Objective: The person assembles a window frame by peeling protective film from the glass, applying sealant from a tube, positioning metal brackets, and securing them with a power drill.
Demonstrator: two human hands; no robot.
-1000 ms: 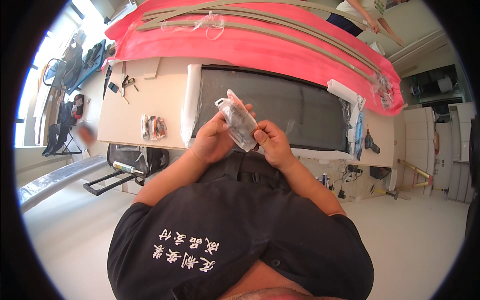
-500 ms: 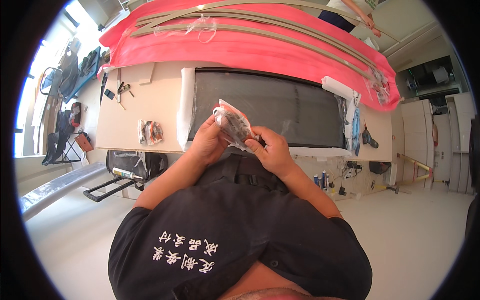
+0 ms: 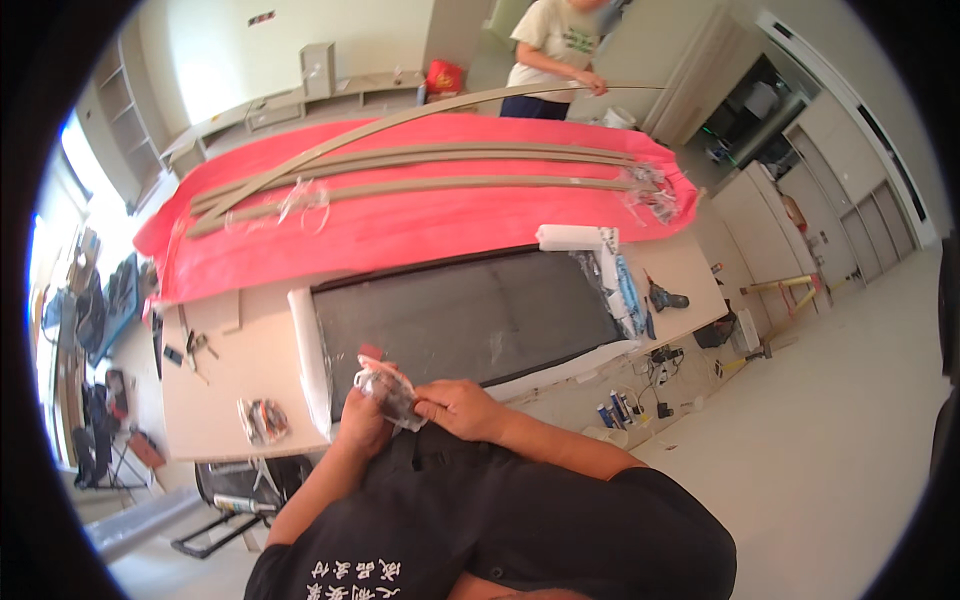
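head view: both hands meet just in front of the chest, at the near edge of the table (image 3: 225, 385). the left hand (image 3: 362, 425) and right hand (image 3: 455, 408) both have their fingers clamped on a small clear plastic bag (image 3: 385, 388), held above the table edge. behind it lies a dark panel (image 3: 465, 320); farther back, a red cloth (image 3: 400, 225) carries long beige strips (image 3: 420, 185).

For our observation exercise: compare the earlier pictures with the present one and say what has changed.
The clear plastic packet sits lower, nearer the chest, the right hand now pinching its right edge. The view has shifted, so a person holding a long strip shows beyond the red sheet. Left hand keeps its grip.
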